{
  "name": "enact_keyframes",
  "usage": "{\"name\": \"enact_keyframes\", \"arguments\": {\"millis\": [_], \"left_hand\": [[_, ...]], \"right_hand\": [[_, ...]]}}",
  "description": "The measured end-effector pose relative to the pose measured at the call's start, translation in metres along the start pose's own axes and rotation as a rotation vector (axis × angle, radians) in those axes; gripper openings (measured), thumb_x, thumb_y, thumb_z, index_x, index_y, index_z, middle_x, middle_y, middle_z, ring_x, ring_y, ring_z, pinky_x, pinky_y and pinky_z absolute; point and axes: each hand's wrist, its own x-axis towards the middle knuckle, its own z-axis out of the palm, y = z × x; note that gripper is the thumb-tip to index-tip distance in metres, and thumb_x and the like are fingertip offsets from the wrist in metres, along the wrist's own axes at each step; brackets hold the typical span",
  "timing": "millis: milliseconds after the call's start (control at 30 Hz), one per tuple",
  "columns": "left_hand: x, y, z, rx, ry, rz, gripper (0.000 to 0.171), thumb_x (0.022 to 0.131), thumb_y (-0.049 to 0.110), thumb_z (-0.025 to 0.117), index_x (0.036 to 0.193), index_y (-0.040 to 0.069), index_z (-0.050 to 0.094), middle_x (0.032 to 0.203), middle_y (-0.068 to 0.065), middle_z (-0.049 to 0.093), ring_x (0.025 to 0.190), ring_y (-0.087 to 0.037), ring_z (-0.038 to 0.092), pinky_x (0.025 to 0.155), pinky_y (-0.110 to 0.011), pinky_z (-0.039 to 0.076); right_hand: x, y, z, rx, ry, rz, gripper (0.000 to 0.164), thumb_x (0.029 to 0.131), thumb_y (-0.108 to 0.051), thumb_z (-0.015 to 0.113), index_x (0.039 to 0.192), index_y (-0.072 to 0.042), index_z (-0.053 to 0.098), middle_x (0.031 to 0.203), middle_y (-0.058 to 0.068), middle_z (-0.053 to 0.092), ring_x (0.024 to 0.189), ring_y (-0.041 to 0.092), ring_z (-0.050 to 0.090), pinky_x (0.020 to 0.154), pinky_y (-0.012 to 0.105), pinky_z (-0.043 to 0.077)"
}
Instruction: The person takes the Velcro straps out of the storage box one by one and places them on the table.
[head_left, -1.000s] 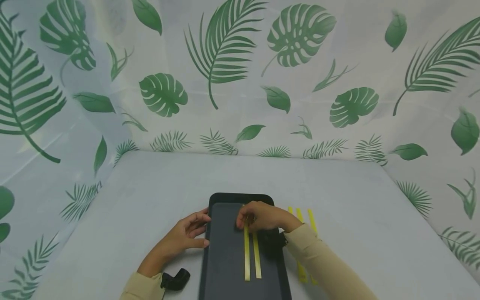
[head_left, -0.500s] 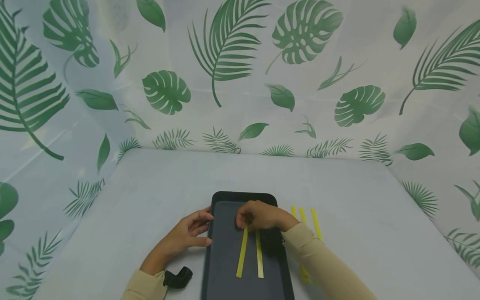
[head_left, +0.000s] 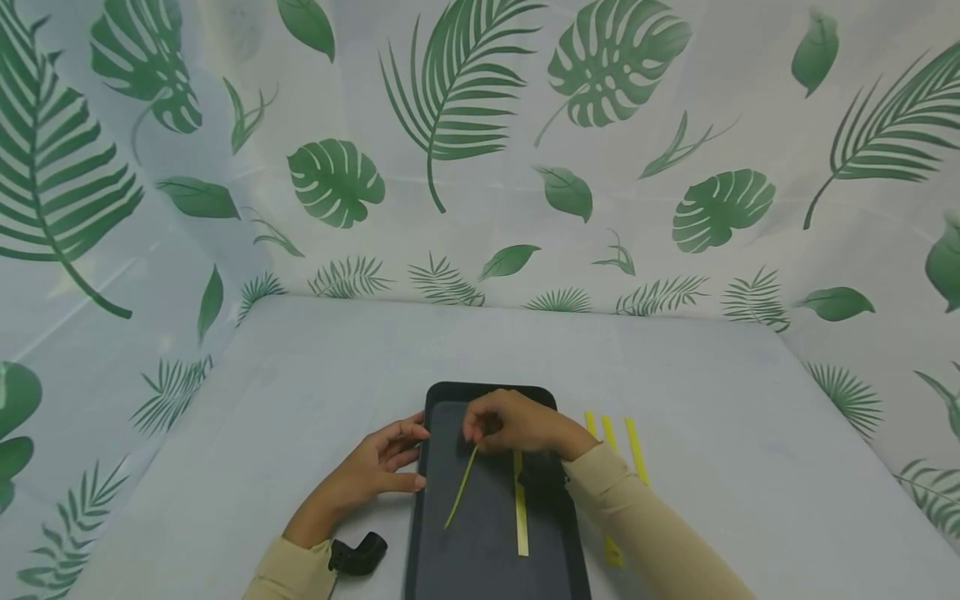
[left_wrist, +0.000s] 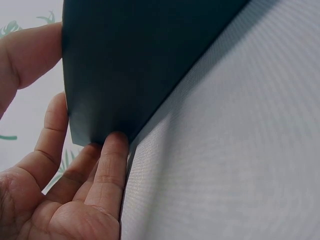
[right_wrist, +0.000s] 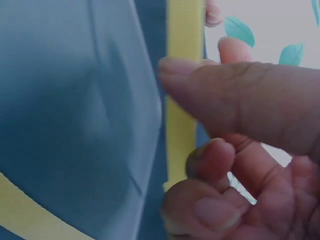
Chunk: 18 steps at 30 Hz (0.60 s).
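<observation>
Two yellow strips are at the dark tray (head_left: 442,575) and three more are outside it, so the work looks partly done. One flat strip (head_left: 521,521) seems to be laid already, lying lengthwise on the tray floor below the right hand (head_left: 517,422). The held strip (head_left: 461,487) looks only half placed: the right hand pinches its far end between thumb and fingers over the tray, and it slants from them toward the person and the left hand's side. Whether its lower end touches the floor, I cannot tell. The three yellow strips (head_left: 637,450) lie on the white table (head_left: 360,350), to the right of the right hand and partly hidden by that arm; they may be what is left to handle.

The left hand (head_left: 386,462) has thumb and fingers spread apart, their tips touching the tray's side wall, perhaps to steady it.

The held strip is narrow, thin and straight-sided. From above it shows nearly edge-on with a slight bow, so it seems flexible; close up, its face is a plain, pale, matte yellow.
</observation>
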Motion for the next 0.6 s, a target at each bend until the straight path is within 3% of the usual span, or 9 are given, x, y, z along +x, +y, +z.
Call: {"name": "enact_keyframes", "arguments": {"millis": [200,433,600], "left_hand": [[0.000,0.000,0.002,0.019,-0.003,-0.005,0.065,0.090,-0.004,0.081,0.137,-0.025,0.042,0.171,-0.044,0.005,0.154,-0.063,0.023,0.113,-0.022,0.049],[-0.001,0.001,0.002,0.040,0.008,-0.028,0.070,0.093,0.002,0.082,0.143,-0.024,0.040,0.170,-0.044,0.009,0.154,-0.062,0.023,0.114,-0.020,0.047],[-0.001,0.001,0.002,0.041,0.005,-0.020,0.065,0.093,0.001,0.082,0.138,-0.024,0.043,0.171,-0.043,0.005,0.154,-0.063,0.023,0.114,-0.020,0.047]], "right_hand": [[-0.007,-0.006,-0.005,0.050,0.042,-0.054,0.011,0.098,0.007,0.073,0.106,-0.001,0.074,0.094,0.000,0.067,0.077,0.008,0.057,0.069,0.026,0.056],[-0.014,-0.014,-0.010,0.118,0.113,-0.043,0.012,0.103,0.002,0.069,0.114,0.000,0.073,0.096,-0.001,0.065,0.075,0.012,0.055,0.069,0.025,0.051],[-0.021,-0.018,-0.014,0.181,0.178,-0.033,0.017,0.104,0.005,0.066,0.120,0.006,0.072,0.098,0.001,0.064,0.082,0.012,0.058,0.075,0.026,0.054]]}}
